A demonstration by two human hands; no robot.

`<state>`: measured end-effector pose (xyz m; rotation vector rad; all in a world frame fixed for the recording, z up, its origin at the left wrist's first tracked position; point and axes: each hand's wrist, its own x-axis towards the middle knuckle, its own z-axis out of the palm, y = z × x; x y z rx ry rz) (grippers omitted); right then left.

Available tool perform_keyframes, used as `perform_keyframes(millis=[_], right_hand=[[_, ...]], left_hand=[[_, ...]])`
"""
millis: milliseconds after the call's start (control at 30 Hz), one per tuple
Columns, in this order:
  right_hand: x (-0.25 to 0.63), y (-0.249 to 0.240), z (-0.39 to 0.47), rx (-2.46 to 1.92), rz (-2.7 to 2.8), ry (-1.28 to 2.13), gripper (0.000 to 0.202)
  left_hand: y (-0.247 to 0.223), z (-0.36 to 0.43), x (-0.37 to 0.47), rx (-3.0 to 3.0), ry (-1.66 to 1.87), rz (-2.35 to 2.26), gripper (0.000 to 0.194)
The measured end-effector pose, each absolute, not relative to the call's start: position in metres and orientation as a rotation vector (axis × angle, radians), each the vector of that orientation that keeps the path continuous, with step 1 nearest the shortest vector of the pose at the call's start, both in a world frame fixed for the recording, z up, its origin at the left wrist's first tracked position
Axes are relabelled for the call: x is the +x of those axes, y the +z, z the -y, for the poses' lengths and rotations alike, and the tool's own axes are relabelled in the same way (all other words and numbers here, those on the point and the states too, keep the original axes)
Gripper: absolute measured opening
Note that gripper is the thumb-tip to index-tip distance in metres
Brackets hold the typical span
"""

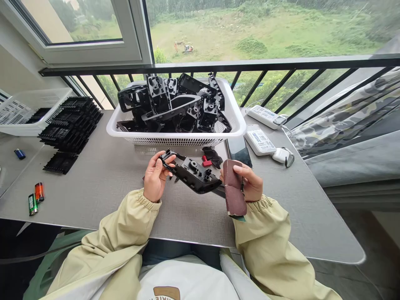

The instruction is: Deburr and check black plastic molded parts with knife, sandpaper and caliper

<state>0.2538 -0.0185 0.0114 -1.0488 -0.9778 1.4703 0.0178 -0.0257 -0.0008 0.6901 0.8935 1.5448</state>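
Note:
My left hand grips the left end of a long black plastic housing above the table, its ribbed inner side facing up. In my right hand is a folded piece of brown sandpaper, pinched between thumb and fingers. The sandpaper is beside the housing's right end; whether they touch I cannot tell. On the table just beyond the housing lie a small red piece and a crumpled black item.
A white basket heaped with black plastic parts stands at the back. Stacked black plates and another white basket are at left, near several batteries. A dark phone and white boxy devices lie at right.

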Motion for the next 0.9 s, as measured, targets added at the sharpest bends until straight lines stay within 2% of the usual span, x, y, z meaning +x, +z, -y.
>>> perform_keyframes(millis=[167, 533, 667, 900], right_hand=[[0.246, 0.014, 0.027, -1.037, 0.877, 1.400, 0.025], [0.209, 0.001, 0.030, -1.013, 1.458, 1.350, 0.047], [0.202, -0.003, 0.033, -1.019, 1.521, 1.334, 0.047], [0.198, -0.010, 0.032, -1.057, 1.564, 1.230, 0.043]], left_hand=[[-0.005, 0.032, 0.024, 0.823, 1.644, -0.927, 0.028], [-0.021, 0.044, 0.040, 1.071, 1.553, -1.143, 0.024], [-0.019, 0.044, 0.038, 1.218, 1.402, -1.197, 0.028], [-0.019, 0.044, 0.035, 1.282, 1.286, -1.155, 0.021]])
